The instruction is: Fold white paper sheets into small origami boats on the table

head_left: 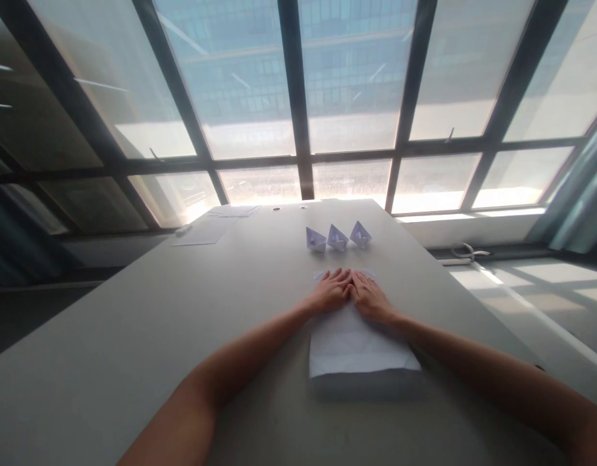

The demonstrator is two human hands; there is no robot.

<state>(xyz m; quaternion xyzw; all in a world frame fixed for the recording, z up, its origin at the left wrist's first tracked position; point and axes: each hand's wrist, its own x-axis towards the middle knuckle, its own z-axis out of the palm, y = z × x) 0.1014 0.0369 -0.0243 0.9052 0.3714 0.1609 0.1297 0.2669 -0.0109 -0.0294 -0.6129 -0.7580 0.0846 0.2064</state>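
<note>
A white sheet of paper (356, 346) lies on the grey table (157, 323) in front of me, its near edge lifted slightly. My left hand (330, 291) and my right hand (370, 296) rest flat side by side on the sheet's far end, fingers stretched out and fingertips almost touching. Just beyond them stand three small folded paper boats (337, 238) in a row.
Loose white sheets (201, 232) lie at the table's far left corner. Two small round holes (277, 209) sit near the far edge. Large windows with dark frames (298, 155) rise behind the table. A looped cable (466, 252) lies on the sill at right.
</note>
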